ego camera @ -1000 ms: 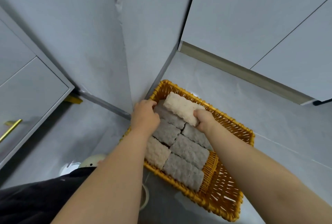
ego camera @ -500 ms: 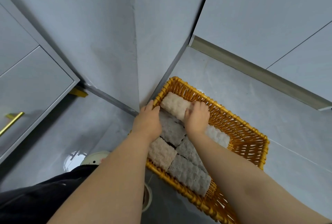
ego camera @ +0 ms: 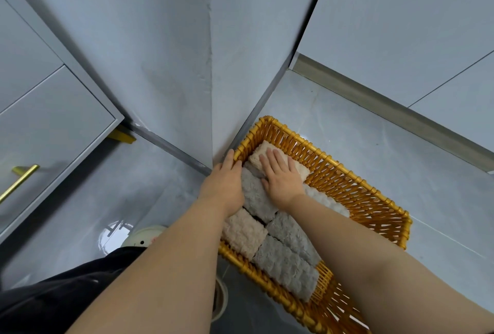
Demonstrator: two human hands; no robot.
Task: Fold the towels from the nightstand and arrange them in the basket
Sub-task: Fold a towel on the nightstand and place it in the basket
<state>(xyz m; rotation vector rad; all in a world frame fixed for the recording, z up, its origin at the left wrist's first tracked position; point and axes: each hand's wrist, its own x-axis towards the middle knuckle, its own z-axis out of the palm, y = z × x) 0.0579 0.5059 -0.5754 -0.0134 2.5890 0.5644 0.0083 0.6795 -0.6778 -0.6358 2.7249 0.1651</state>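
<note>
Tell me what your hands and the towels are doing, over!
Right hand flat on cream towel. Left hand against basket edge. Nothing blocking.

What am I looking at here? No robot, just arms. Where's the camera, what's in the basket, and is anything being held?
There is no machine here: a person works with bare hands. Every picture comes from one wide-angle camera worn on the head. It looks down along the forearms, which is why the walls seem to bend.

On the grey floor a yellow wicker basket sits against a wall corner. Folded towels, grey and cream, lie in it in rows.

The right hand lies flat with its fingers spread, pressing on the cream towel at the far end. The left hand rests at the basket's left rim, beside a grey towel. As far as the view shows, nothing is gripped or lifted.

At the left stands a cabinet with a gold handle.
</note>
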